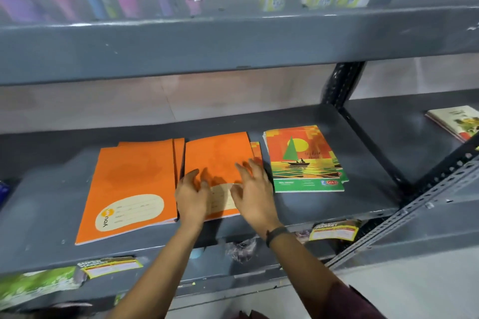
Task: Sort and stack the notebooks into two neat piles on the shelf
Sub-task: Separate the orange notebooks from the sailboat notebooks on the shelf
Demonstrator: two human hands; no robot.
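An orange notebook pile lies on the left of the grey shelf. A second orange notebook lies in the middle, with a picture-cover notebook peeking out beneath its right edge. A pile of sailboat-cover notebooks sits to the right. My left hand rests over the middle notebook's lower left corner, fingers spread. My right hand hovers over its lower right part, fingers apart, a dark band on the wrist. Neither hand grips anything.
An upper shelf overhangs closely, with coloured bottles at its back. A slotted metal upright bounds the bay on the right; another book lies beyond it. Packets sit on the shelf below.
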